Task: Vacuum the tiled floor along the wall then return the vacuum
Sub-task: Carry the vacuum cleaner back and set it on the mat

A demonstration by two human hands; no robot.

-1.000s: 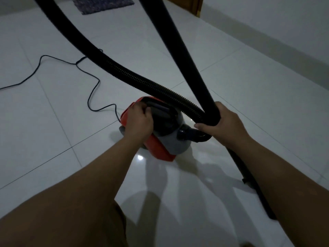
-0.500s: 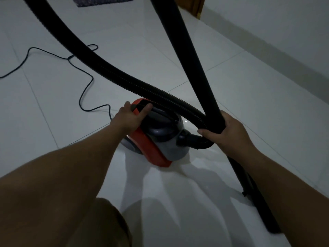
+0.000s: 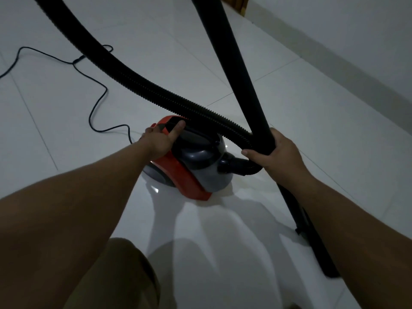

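Note:
A small red and grey canister vacuum (image 3: 196,168) sits on the white tiled floor (image 3: 301,121) at the centre. My left hand (image 3: 161,139) grips its rear top by the handle, thumb laid along the dark grip. My right hand (image 3: 276,153) is wrapped round the black rigid wand (image 3: 236,63), which runs up past the top edge and down to the floor at the lower right. The ribbed black hose (image 3: 138,85) arcs from the vacuum's front port up to the upper left.
The black power cord (image 3: 98,101) loops across the tiles at left. A white wall with a grey skirting band (image 3: 338,70) runs along the right. A wooden door frame corner (image 3: 239,5) shows at top. My knee in brown shorts (image 3: 120,277) is at bottom.
My left hand has slid from the top of the vacuum to its rear handle end, thumb now over the grip. The view has shifted slightly; my right hand keeps hold of the wand.

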